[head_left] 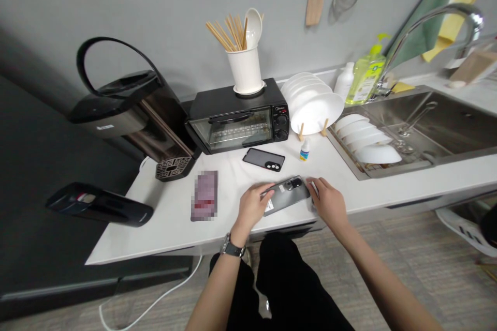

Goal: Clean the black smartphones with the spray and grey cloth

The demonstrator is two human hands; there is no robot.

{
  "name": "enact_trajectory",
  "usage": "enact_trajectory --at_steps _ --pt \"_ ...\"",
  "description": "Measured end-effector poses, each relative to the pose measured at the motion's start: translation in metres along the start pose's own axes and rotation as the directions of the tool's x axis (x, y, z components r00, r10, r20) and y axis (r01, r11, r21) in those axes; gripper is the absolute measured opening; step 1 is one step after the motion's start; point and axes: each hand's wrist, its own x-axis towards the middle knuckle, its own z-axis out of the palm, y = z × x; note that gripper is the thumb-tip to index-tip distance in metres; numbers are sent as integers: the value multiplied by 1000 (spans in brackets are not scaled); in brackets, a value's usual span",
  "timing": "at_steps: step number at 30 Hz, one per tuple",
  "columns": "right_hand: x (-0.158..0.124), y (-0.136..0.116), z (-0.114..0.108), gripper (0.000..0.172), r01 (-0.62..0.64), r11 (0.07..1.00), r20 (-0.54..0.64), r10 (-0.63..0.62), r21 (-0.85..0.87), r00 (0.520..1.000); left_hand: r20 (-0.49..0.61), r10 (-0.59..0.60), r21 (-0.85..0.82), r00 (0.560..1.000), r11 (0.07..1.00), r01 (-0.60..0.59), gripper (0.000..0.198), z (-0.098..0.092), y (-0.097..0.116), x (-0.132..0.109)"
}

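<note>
A grey smartphone [288, 197] is at the counter's front edge, its back with the camera lenses facing up and a white label near its left end. My left hand [252, 204] grips the left end, thumb over the top face. At the right end, the closed fingers of my right hand [326, 200] hold the phone by its edge near the cameras. Behind it lies a black phone case [264, 159] with lens cutouts. A small white bottle with a blue and yellow label [305, 150] stands to the right of the case.
A blurred-out purple flat item [204, 195] lies left of my hands. Farther left are a dark thermos-like cylinder [101, 204] and a drink machine [135, 114]. Behind stand a toaster oven [238, 126] and racked plates [316, 108]. The sink [438, 129] with bowls is at right.
</note>
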Motion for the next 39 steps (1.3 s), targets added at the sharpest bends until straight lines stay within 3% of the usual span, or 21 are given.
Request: enact_trajectory --at_steps 3,5,9,13,16,20,24,28,34,36,39 --pt "-8 9 -3 38 -101 991 -63 107 87 992 -26 91 155 995 984 -86 31 6 2 -4" --pt "-12 14 -4 36 -146 984 -39 151 105 988 -63 116 238 991 966 -98 33 11 4 -7" --pt "-14 17 -6 23 -52 974 12 51 221 999 -113 165 329 980 937 -119 33 22 9 -13" --pt "-7 16 -7 26 -48 946 -65 73 322 995 -137 144 302 980 948 -97 31 24 10 -16" --pt "0 15 -9 32 -3 934 -63 27 356 998 -122 129 213 984 972 -101 33 11 4 -23" --pt "3 10 -10 40 78 934 -52 -64 348 997 66 157 82 985 983 -163 75 -11 -6 -40" --pt "-3 -10 -1 42 108 984 -8 -108 144 994 42 121 58 992 991 -124 82 -15 -10 -50" --pt "-19 -50 17 48 223 975 -10 -223 8 975 -5 108 22 994 994 -108 94 -10 -11 -47" --pt "-41 -112 37 52 379 919 76 -387 109 919 -35 135 34 990 990 -134 85 -9 -17 -46" --pt "-47 -118 35 52 398 906 99 -414 146 905 -45 143 55 989 989 -140 85 -9 -18 -47" --pt "-57 -108 26 51 441 880 140 -466 175 874 -46 127 67 991 990 -124 85 -9 -18 -48"
